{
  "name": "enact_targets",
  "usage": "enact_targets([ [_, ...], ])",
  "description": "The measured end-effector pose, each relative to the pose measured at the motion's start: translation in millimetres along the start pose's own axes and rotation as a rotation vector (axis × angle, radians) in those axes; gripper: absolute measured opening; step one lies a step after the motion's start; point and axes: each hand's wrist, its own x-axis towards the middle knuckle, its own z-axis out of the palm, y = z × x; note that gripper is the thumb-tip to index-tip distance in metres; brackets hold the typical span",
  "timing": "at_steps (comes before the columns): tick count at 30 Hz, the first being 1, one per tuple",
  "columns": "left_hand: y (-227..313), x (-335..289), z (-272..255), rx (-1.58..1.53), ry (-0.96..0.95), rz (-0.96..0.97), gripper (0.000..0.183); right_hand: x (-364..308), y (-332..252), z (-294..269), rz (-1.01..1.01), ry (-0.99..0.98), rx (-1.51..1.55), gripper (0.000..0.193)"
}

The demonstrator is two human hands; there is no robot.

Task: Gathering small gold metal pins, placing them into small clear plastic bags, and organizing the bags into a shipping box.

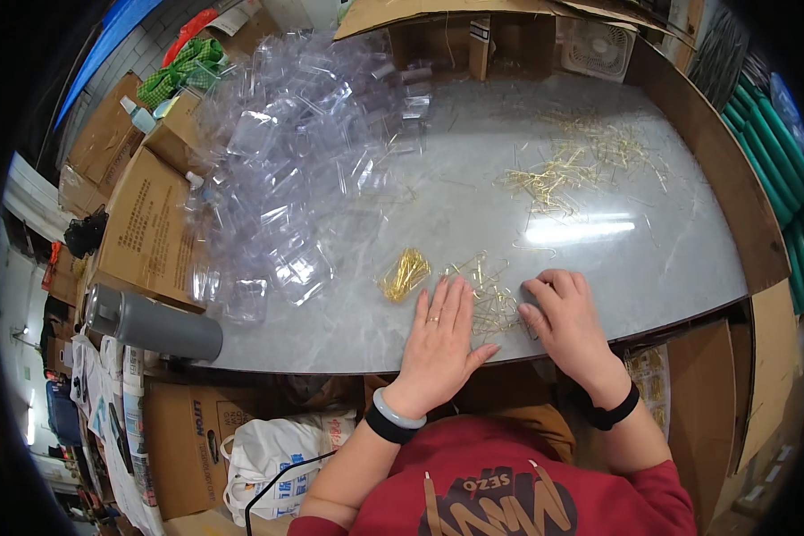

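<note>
My left hand [442, 330] lies flat on the grey tabletop [348, 344], fingers stretched out, a ring on one finger. Its fingertips touch the edge of a loose spread of thin gold wire hooks [484, 295]. Just left of those fingertips, a compact bundle of gold wire hooks [406, 274] rests with its pieces lined up. On the other side of the spread, my right hand [563, 313] has its fingers bent and the thumb apart from them. Nothing shows in its grip. Farther off to the right lies a larger scattered heap of gold wire hooks [554, 179].
Clear plastic boxes [286, 134] pile high on the table's left. A grey bottle [165, 326] lies at the near left edge. Cardboard walls [706, 134] border the far and right sides; a white fan [597, 49] stands at the back. Below sits a white plastic bag [268, 456].
</note>
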Motion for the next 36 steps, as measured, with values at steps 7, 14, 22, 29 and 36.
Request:
enact_targets([
  [7,-1.7,6.2,-2.4,-0.1,-0.033,0.12,0.07,3.9,3.3,-2.7,-0.005,-0.083,-0.005,0.029],
  [14,-7.0,4.9,2.0,-0.146,0.008,0.154,0.063,45.8,32.7,-13.2,-0.029,-0.234,-0.253,0.036],
  [22,-6.4,2.8,-1.0,-0.218,0.113,0.036,0.071,42.3,4.4,-32.7,-0.302,-0.497,-0.146,0.075],
  [29,-4.9,7.2,-2.5,-0.174,0.016,0.096,0.067,34.7,20.9,-26.3,-0.229,-0.532,-0.018,0.077],
  [36,2.2,13.9,-1.4,-0.202,0.037,0.07,0.058,40.7,42.6,-41.3,-0.335,-0.586,-0.059,0.075],
])
